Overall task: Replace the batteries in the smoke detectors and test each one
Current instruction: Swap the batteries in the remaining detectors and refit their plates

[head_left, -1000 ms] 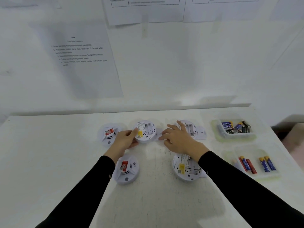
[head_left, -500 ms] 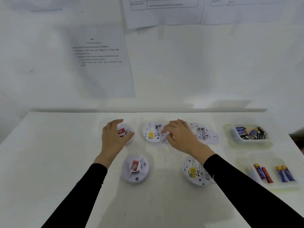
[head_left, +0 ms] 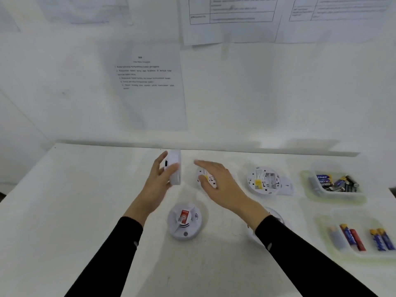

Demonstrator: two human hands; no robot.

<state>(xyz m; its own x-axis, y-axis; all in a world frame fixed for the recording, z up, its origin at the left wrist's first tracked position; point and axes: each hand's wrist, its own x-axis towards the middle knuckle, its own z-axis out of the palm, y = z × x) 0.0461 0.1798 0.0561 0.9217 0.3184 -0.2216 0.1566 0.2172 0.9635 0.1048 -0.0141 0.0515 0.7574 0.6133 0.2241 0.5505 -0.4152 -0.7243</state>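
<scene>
Above the table (head_left: 85, 211), left grip (head_left: 158, 183) holds a smoke detector (head_left: 176, 168) on edge.

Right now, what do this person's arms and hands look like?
Both arms wear long, snug black sleeves to the wrist: left sleeve, right sleeve. Each sleeve shows one small pale mark. Each grip is a bare hand, left hand and right hand: no gloves, no watch visible.

Smoke detectors (head_left: 184, 221) on table (head_left: 75, 211), battery trays (head_left: 334, 199) to their right

Sound-wave symbol (head_left: 196, 216) on the near detector (head_left: 182, 231)
</scene>
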